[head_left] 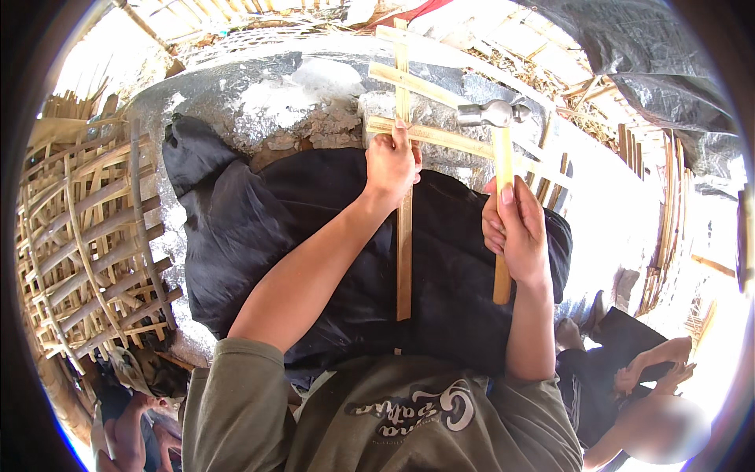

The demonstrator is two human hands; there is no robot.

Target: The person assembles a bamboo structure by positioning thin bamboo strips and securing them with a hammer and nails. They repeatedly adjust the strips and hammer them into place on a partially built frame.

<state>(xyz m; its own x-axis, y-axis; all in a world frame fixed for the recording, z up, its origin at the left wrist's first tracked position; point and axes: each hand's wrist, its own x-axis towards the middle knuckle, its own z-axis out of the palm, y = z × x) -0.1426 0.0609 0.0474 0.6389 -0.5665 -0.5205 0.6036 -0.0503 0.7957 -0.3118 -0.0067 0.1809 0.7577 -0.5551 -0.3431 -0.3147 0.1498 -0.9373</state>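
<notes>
My left hand (pixel 392 167) is closed around a long flat bamboo strip (pixel 404 267) where a cross strip (pixel 456 140) lies over it. Its index finger and thumb press at this crossing; whether they pinch anything small there I cannot tell. Farther away, another cross strip (pixel 425 85) meets the long one. My right hand (pixel 515 224) grips a hammer (pixel 502 157) by its pale wooden handle, with the metal head raised at the far end. The head appears over the cross strips, to the right of my left hand. Black cloth (pixel 330 220) spreads beneath my arms.
A rough, silvery grey slab (pixel 259 94) lies beyond the cloth. On the left leans a woven bamboo lattice (pixel 86 244). Another person (pixel 629 377) sits at the lower right, and someone's bare limbs (pixel 134 433) show at the lower left. Dark plastic sheeting (pixel 653 55) hangs at the upper right.
</notes>
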